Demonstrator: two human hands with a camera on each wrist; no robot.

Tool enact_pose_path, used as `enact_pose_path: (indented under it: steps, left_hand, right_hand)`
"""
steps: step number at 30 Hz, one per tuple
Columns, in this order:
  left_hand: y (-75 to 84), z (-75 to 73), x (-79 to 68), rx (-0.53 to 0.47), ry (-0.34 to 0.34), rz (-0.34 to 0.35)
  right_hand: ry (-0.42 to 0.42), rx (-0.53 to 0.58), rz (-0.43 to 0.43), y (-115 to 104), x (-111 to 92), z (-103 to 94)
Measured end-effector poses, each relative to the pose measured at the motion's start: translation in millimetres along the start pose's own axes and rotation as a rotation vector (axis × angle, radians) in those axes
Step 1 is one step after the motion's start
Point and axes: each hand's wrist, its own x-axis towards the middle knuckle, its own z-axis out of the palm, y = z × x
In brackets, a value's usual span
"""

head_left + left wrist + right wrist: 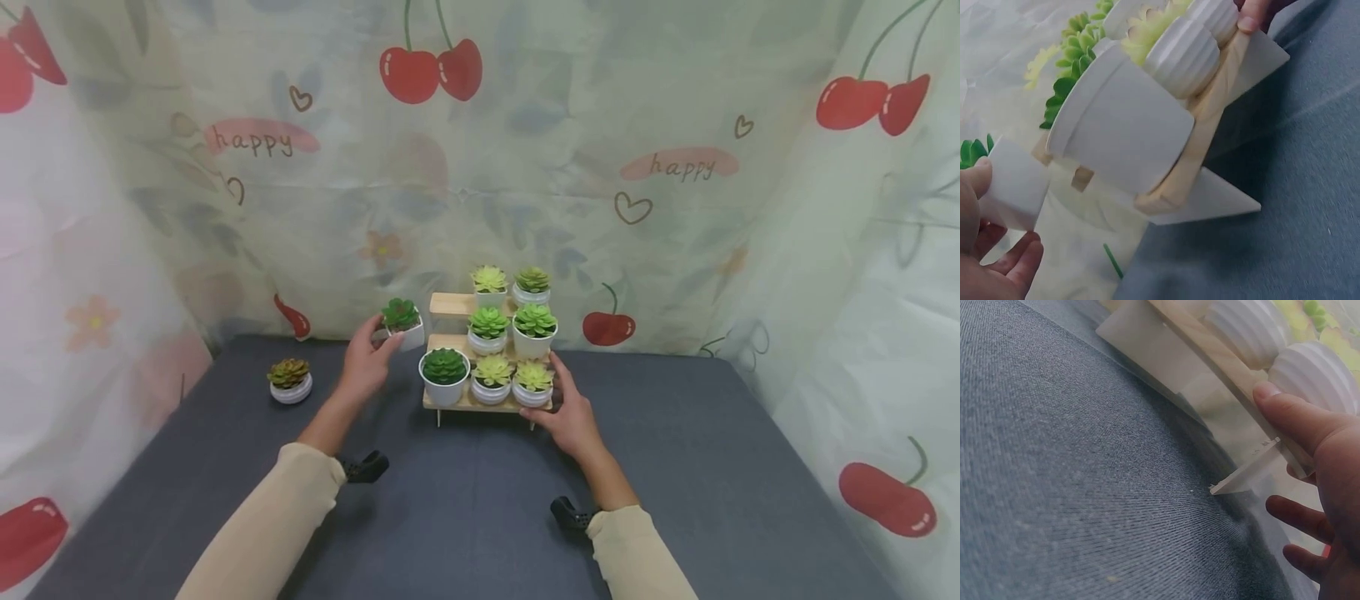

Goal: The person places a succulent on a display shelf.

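Observation:
My left hand (366, 365) pinches a small potted succulent (408, 333) with dark green leaves and a white square pot. It is held in the air left of a three-tier wooden stand (451, 305). In the right wrist view, my right hand (1335, 450) grips the stand's lowest board at its right end, thumb on the front edge. Three potted succulents line the bottom tier, with a dark green one (444, 367) at the left. Two stand on the middle tier and two on the top tier, all toward the right. White legs (1210, 199) hold up the lowest board.
Apart from the stand, a brownish succulent in a white ribbed pot (291, 385) sits on the table's left side. A dark grey cloth (472, 517) covers the table. Behind and at both sides hangs a cherry-print curtain (510, 158).

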Motion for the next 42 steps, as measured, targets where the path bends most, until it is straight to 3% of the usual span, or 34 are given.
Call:
enact_pose_path:
  steps: [8, 29, 42]
  left_hand:
    - [5.9, 13.6, 10.6, 0.007, -0.06, 0.021]
    - [13.4, 23.5, 11.4, 0.06, -0.17, 0.012]
    - [22.9, 32.3, 11.1, 0.034, -0.119, -0.065]
  right_hand:
    - [0.008, -0.008, -0.006, 0.7, -0.7, 0.1]
    - [0.0, -0.002, 0.003, -1.7, -1.0, -1.7]
    - [0.006, -0.012, -0.004, -0.6, -0.5, -1.3]
